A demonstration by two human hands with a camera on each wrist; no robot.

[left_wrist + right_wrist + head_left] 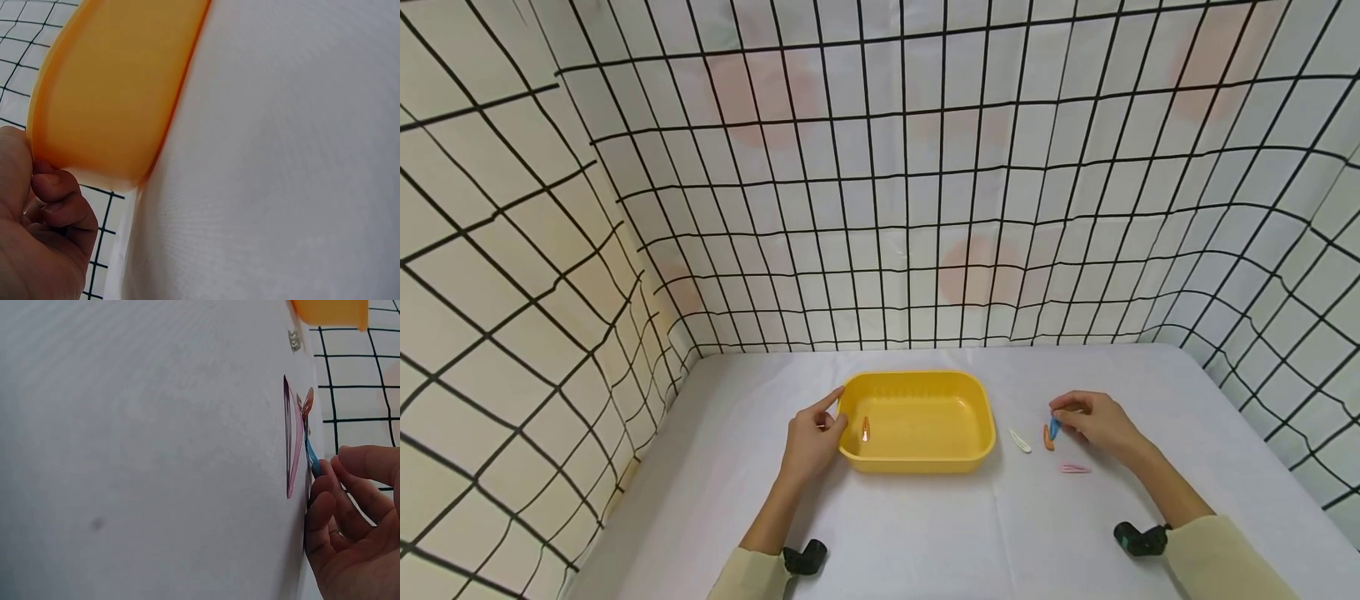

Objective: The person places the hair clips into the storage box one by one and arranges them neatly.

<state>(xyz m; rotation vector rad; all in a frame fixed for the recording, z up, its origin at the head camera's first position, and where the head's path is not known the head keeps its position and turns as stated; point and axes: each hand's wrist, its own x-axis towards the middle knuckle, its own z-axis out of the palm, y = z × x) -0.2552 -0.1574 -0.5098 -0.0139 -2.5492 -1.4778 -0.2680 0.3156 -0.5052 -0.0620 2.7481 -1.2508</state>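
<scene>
A yellow plastic tray point(917, 465) stands on the table, with one orange hair clip point(866, 429) lying inside near its left wall. My left hand point(811, 442) holds the tray's left rim, thumb at the near part and index finger stretched along the outside; the left wrist view has this hand point(47, 219) at the tray's edge. Right of the tray, my right hand point(1097, 423) pinches a blue snap hair clip point(1054, 430) by its far end. Beside the blue clip lie another orange clip point(1048, 438), a whitish clip point(1020, 442) and a pink clip point(294, 444).
A white cloth point(917, 533) covers the table. Black wire grid panels point(910, 225) rise along the back and both sides, with white sheeting behind them. A dark camera mount sits on each wrist.
</scene>
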